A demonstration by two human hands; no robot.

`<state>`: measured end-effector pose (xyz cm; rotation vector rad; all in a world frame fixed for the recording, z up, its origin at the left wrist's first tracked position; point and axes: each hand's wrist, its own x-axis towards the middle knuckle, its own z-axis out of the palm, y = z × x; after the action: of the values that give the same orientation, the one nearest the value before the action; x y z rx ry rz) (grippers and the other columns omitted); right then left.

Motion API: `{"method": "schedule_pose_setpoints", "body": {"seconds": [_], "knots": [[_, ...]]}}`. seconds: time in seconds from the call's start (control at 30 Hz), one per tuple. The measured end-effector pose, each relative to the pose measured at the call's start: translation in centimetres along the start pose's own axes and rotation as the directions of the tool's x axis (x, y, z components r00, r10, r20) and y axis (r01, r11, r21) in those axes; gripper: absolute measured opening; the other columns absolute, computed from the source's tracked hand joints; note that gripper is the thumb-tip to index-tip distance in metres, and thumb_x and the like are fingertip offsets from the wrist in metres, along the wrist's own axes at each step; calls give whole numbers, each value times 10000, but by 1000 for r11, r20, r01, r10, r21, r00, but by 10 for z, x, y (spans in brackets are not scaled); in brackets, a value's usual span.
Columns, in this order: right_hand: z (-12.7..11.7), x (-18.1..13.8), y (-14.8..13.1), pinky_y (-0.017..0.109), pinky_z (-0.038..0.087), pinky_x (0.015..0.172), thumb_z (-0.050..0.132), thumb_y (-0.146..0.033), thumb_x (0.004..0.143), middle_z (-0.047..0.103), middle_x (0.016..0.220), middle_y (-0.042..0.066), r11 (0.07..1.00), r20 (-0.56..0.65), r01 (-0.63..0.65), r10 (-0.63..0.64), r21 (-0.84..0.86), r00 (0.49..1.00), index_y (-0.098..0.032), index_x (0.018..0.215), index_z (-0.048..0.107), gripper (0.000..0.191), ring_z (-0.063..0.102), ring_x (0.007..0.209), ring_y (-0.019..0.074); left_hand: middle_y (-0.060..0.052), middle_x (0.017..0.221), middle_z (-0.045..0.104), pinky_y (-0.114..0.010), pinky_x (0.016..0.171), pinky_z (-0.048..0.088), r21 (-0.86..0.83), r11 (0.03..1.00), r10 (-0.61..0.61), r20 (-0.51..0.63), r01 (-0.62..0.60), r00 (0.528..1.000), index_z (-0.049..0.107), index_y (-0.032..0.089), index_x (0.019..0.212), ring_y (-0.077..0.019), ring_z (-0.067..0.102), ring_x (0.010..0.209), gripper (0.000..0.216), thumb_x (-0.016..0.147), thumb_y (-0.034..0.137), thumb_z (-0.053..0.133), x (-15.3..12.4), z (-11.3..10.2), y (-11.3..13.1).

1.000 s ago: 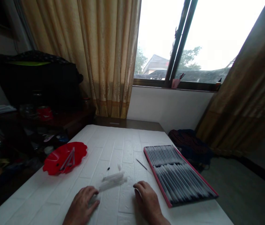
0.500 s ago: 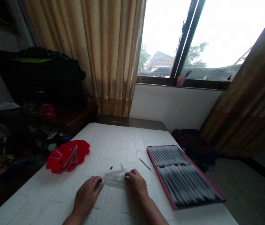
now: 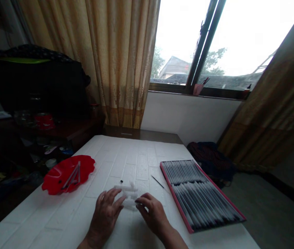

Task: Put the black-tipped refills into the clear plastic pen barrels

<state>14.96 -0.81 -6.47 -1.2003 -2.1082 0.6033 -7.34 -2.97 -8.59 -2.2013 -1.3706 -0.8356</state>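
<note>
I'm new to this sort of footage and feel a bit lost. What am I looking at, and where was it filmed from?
There is no machine here, just a person's bare left hand and right hand. The view comes from a camera worn on that person's head, looking forward and down.

On the white table, a red dish with a few slim pieces in it sits at left. At right is a pink-edged tray filled with rows of slender items; a thin dark stick lies beside it. Both hands are at some clear pieces, with a small black piece just beyond. Blur hides whether either hand is gripping anything.
</note>
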Motion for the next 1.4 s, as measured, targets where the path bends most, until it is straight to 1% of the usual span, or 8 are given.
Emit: {"method": "schedule_pose_setpoints", "body": {"seconds": [0.1, 0.2, 0.27, 0.43, 0.57, 0.77, 1.13, 1.4], "knots": [[-14, 10, 9, 239, 485, 793, 511, -245, 891, 685, 1036, 80, 987, -25, -90, 87, -134, 996, -209, 1109, 647, 260, 653, 914, 178, -3, 820, 695, -363, 840, 453, -67, 998, -3, -37, 0, 999, 629, 243, 936, -159, 639, 791, 263, 957, 300, 374, 0, 3, -3], [-31, 24, 25, 281, 440, 898, 457, -144, 900, 619, 1206, 134, 808, -104, -327, 318, -490, 942, -171, 1212, 573, 334, 575, 1108, 220, 1, 756, 686, -319, 731, 492, -103, 994, -36, -76, 28, 996, 617, 226, 990, -148, 636, 693, 297, 962, 369, 358, -6, 6, -9], [-38, 32, 34, 299, 452, 849, 415, -31, 871, 650, 1136, 163, 708, -119, -395, 407, -586, 906, -143, 1150, 608, 357, 602, 1062, 240, 2, 761, 686, -307, 712, 503, -129, 991, -54, -87, 43, 995, 611, 234, 1035, -145, 639, 692, 294, 958, 383, 370, -9, 7, -11], [-38, 40, 43, 286, 450, 725, 374, 32, 841, 693, 946, 158, 661, -110, -417, 454, -624, 884, -137, 957, 663, 354, 655, 908, 234, -8, 783, 692, -306, 705, 525, -174, 982, -84, -91, 67, 992, 613, 248, 1074, -152, 650, 716, 297, 947, 402, 393, -10, 8, -11], [-36, 31, 29, 254, 436, 710, 427, -26, 843, 676, 977, 120, 703, -79, -372, 412, -607, 908, -164, 986, 652, 300, 653, 890, 211, -8, 790, 692, -281, 681, 546, -215, 973, -105, -83, 85, 991, 600, 247, 1097, -146, 655, 720, 300, 947, 404, 393, -8, 5, -10], [-38, -3, -5, 213, 446, 698, 410, -101, 895, 635, 931, 58, 940, -25, -107, 104, -325, 994, -226, 1027, 653, 303, 641, 810, 157, -14, 843, 697, -240, 685, 565, -294, 952, -123, -102, 88, 987, 584, 251, 1128, -136, 665, 762, 273, 949, 353, 404, -8, 4, -9], [-39, -5, -17, 232, 455, 674, 461, -87, 876, 644, 884, 67, 938, -38, -76, 67, -337, 997, -230, 991, 695, 297, 630, 776, 167, -15, 847, 701, -247, 691, 576, -329, 939, -119, -32, 102, 992, 589, 273, 1136, -142, 671, 769, 281, 946, 369, 405, -10, 4, -10], [-47, -5, -20, 236, 447, 694, 448, -85, 878, 648, 894, 66, 933, -8, -91, 94, -347, 996, -237, 997, 701, 318, 626, 788, 168, -12, 842, 691, -225, 686, 571, -332, 941, -95, -55, 72, 994, 580, 258, 1139, -130, 663, 774, 269, 950, 342, 409, -8, 1, -8]]}}
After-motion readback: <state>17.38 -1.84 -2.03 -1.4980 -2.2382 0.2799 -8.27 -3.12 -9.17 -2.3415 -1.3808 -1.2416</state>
